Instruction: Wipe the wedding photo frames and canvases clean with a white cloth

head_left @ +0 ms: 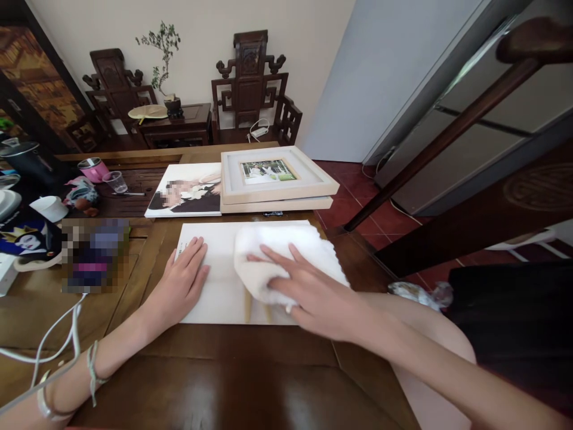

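On the wooden tabletop (215, 370) lies a white album (215, 280), near edge toward the person. The cloth (277, 257) covers its right half, so wiping looks midway; the left half is uncovered. Left hand (181, 283) flat, fingers spread, steadying it. Right hand (308, 289) spread, pressing the cloth. No writing is legible.

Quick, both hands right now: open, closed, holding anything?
Left hand: open, flat on the white rectangular board, holding nothing.
Right hand: open, palm pressed on the white fluffy cloth, not gripping it.
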A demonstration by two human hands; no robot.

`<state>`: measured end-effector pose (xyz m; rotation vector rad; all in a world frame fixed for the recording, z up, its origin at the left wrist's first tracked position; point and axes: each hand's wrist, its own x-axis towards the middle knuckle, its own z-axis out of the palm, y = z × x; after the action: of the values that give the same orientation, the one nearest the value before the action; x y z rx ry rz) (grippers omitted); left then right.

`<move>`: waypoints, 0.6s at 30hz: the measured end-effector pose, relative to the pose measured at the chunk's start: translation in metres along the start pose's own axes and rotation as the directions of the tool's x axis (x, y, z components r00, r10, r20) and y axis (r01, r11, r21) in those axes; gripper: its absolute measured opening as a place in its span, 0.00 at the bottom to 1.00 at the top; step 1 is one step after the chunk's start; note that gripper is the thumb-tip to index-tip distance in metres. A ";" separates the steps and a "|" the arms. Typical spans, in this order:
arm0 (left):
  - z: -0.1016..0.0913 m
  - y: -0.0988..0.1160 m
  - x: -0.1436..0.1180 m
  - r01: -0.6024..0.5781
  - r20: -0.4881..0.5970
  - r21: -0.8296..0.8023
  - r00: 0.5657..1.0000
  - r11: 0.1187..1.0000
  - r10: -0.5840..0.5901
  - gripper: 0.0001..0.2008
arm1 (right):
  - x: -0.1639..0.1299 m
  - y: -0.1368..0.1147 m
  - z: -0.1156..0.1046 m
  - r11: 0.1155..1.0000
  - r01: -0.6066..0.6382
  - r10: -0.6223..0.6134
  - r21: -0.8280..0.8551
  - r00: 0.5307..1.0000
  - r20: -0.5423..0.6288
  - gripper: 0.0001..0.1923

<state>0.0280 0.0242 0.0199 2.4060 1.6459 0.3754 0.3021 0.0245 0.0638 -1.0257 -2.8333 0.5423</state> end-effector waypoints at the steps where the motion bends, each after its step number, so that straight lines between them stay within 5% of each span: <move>1: 0.000 -0.001 0.000 -0.002 -0.009 -0.004 1.000 1.000 0.002 0.24 | 0.010 0.006 -0.001 1.000 -0.012 0.012 -0.005 1.000 -0.022 0.27; 5: 0.002 -0.003 -0.001 -0.004 -0.029 -0.008 1.000 1.000 0.003 0.24 | 0.043 0.015 0.003 0.989 -0.146 0.144 -0.006 0.982 -0.122 0.22; 10: 0.004 -0.005 -0.001 -0.018 -0.037 0.002 0.999 1.000 0.018 0.24 | 0.050 -0.012 0.013 0.977 -0.215 0.212 0.000 0.967 -0.143 0.24; 18: 0.006 -0.006 -0.001 -0.038 -0.048 0.013 0.998 0.999 0.039 0.24 | -0.012 -0.064 0.040 0.984 0.144 -0.145 0.103 0.989 0.007 0.15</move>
<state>0.0241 0.0250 0.0123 2.4591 1.6281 0.4338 0.2648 -0.0413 0.0495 -0.7948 -2.8299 0.6746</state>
